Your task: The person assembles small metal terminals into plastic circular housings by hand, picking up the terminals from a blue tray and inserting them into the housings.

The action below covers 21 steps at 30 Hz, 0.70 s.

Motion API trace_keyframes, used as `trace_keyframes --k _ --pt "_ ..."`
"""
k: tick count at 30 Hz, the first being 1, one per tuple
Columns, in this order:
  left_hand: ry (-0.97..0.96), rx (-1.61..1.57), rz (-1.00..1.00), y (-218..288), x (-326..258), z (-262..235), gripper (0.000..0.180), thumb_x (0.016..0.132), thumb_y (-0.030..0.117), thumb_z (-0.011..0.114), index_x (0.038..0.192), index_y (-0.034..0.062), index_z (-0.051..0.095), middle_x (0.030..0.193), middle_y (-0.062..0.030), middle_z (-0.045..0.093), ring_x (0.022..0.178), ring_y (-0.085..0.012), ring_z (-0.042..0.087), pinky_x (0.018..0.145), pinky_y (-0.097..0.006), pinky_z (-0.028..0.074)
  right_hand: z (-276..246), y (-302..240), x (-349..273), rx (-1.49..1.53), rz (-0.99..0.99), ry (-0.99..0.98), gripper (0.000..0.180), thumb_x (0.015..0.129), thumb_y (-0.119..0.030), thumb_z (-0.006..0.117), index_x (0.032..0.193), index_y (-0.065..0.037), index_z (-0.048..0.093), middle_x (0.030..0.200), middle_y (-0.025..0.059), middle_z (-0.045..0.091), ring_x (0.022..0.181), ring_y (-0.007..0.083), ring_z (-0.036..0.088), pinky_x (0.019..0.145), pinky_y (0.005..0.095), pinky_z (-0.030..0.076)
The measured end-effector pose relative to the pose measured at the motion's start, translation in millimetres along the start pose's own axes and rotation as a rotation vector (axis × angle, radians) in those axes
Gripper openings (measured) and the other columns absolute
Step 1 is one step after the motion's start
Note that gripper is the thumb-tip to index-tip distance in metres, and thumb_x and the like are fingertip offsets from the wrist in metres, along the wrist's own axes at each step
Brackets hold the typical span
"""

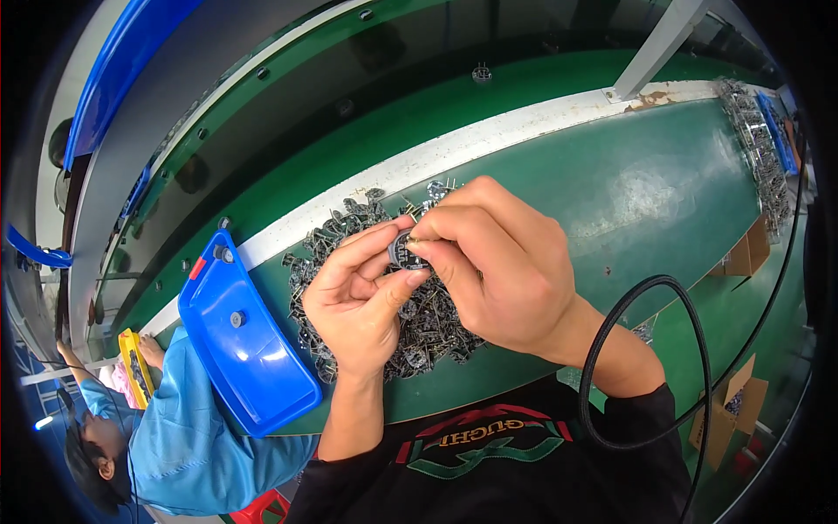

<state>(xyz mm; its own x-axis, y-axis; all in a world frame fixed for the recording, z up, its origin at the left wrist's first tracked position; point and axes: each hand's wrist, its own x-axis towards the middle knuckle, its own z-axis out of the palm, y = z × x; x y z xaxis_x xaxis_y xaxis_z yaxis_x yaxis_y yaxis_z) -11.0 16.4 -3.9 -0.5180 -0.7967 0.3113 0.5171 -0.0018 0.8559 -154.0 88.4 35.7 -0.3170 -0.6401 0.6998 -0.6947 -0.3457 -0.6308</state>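
Observation:
Over the worktable, my left hand [353, 306] holds a small round grey part with a dark circuit-board face [404, 254] between thumb and fingers. My right hand [515, 271] is closed in a pinch against the face of that part. Whatever lies between its thumb and forefinger is too small to make out. Beneath both hands spreads a heap of small dark circuit boards with metal pins [436, 327]. Left of the heap lies a blue plastic tray [284, 389], with a round grey part [236, 320] inside it.
Beyond the white rail [515, 122] runs a green conveyor belt [384, 127] carrying spaced small round parts. A black cable [587, 367] loops across my right forearm. At left, a person in blue [196, 437] handles a yellow bin [134, 367]. Cardboard boxes [729, 406] stand at right.

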Motion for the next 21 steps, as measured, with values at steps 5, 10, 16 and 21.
trace_keyframes --k 5,10,16,21 --pt "0.004 -0.013 -0.014 -2 -3 2 0.044 0.076 -0.022 0.069 0.118 -0.0138 0.059 0.125 -0.0281 0.059 0.115 -0.0334 0.063 0.09 -0.036 0.061 2 2 -4 -0.062 -0.024 0.005 0.016 0.075 0.007 0.074 0.087 0.0 0.065 0.079 0.0094 0.062 0.061 0.0206 0.061 0.05 0.0297 0.047" --pt "0.075 -0.086 -0.066 1 -6 1 0.046 0.076 -0.023 0.068 0.12 -0.0138 0.059 0.122 -0.0287 0.062 0.109 -0.0325 0.066 0.091 -0.037 0.06 12 3 -8 -0.163 -0.075 0.013 0.017 0.076 0.003 0.074 0.088 -0.001 0.064 0.079 0.0088 0.062 0.063 0.0221 0.064 0.051 0.0312 0.05" --pt "0.166 -0.039 -0.191 -2 3 -3 0.039 0.078 -0.019 0.069 0.117 -0.0117 0.062 0.115 -0.0248 0.066 0.101 -0.028 0.069 0.087 -0.034 0.06 22 26 -17 -0.149 -0.077 0.011 0.019 0.079 -0.012 0.066 0.096 -0.004 0.064 0.085 0.005 0.057 0.068 0.0198 0.065 0.054 0.0299 0.051" --pt "0.217 0.346 -0.264 3 43 -25 0.028 0.084 -0.008 0.069 0.111 -0.008 0.067 0.102 -0.0161 0.071 0.093 -0.02 0.069 0.084 -0.032 0.057 -20 65 -10 0.15 0.24 -0.249 0.037 0.094 -0.003 0.057 0.131 -0.001 0.059 0.086 0.0108 0.068 0.069 0.0193 0.066 0.064 0.0304 0.054"
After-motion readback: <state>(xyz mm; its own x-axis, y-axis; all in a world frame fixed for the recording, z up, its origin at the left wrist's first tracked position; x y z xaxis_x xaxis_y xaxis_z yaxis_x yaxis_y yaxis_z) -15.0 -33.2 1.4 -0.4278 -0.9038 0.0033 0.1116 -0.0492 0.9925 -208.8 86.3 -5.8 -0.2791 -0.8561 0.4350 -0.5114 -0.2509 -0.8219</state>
